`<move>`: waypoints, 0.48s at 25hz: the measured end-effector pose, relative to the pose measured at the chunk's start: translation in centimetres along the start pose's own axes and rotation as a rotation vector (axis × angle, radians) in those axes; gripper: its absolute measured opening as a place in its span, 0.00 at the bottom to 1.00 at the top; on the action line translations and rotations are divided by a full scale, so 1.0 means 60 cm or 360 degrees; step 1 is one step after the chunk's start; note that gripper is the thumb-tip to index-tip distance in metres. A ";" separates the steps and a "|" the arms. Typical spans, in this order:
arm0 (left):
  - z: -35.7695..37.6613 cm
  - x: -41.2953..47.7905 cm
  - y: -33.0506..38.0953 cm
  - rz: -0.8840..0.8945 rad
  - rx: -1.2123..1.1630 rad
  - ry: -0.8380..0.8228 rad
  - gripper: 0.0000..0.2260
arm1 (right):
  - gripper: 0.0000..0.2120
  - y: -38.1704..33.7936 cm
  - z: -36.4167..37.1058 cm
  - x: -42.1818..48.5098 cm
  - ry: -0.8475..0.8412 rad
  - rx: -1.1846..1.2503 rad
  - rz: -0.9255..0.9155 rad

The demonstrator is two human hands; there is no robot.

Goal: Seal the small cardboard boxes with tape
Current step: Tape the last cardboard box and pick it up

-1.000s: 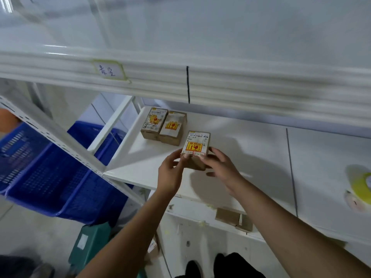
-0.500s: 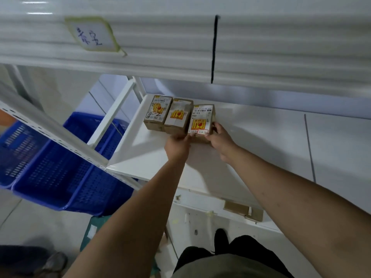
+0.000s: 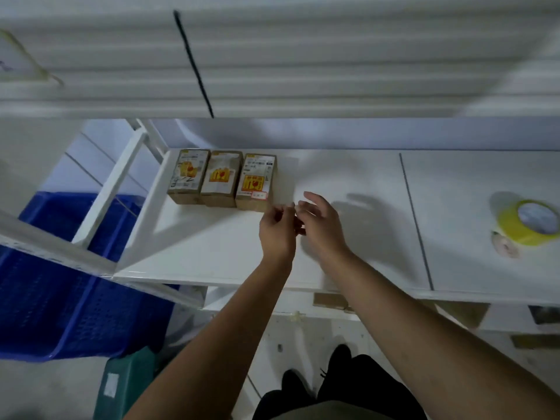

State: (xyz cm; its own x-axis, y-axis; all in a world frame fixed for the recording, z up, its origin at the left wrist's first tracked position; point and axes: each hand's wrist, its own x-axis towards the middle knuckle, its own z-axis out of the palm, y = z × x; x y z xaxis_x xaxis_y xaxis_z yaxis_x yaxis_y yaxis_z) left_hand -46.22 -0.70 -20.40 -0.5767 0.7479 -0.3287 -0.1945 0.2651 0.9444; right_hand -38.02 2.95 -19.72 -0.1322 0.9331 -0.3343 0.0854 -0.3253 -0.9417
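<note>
Cardboard up at the far left corner of the white shelf [image 3: 348, 177]: three small boxes side by side in a tight row, touching one another. The left box [image 3: 188, 177], the middle box [image 3: 221, 178] and the right box [image 3: 256, 181] each lie flat with a yellow-and-red sticker facing up, and the right one carries a small red-edged label at its near corner.

Both hands are low over the shelf, just in front of that right box and a touch to its right, and neither is on any box. The left hand [image 3: 277, 228] has its fingers loosely curled with nothing in them. The right hand [image 3: 321, 228] is spread and relaxed, fingers pointing toward the far edge, also holding nothing. The two hands are close together, fingertips nearly meeting, though the blur makes it hard to say whether they touch.

Over near the right edge of the shelf, well apart from boxes and hands, sits the yellow tape roll [image 3: 527, 222], beyond the dark seam that runs front to back.

Off the left edge and lower down, there's a blue crate [image 3: 60, 283], and an upper shelf [image 3: 303, 71] hangs across the top of the view.
</note>
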 end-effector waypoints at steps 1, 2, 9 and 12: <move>0.025 -0.028 0.002 0.0079 0.0017 -0.0119 0.11 | 0.19 -0.002 -0.041 -0.021 0.0035 0.0041 -0.0064; 0.049 -0.055 0.005 0.0142 0.0039 -0.0219 0.10 | 0.17 -0.007 -0.085 -0.042 0.0080 0.0070 -0.0130; 0.242 -0.194 0.006 0.0194 0.0169 -0.0668 0.06 | 0.11 -0.042 -0.396 -0.128 0.0376 0.0185 -0.0280; 0.349 -0.247 0.005 0.0203 0.0180 -0.0757 0.09 | 0.10 -0.040 -0.524 -0.128 0.0456 0.0235 -0.0232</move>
State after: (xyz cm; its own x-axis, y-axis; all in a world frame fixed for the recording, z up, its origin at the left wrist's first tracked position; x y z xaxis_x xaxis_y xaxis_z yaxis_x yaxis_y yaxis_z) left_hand -21.14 1.03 -15.41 -0.1598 0.9661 -0.2028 -0.0439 0.1982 0.9792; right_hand -6.20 1.39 -13.74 0.1515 0.9696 -0.1921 -0.0602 -0.1849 -0.9809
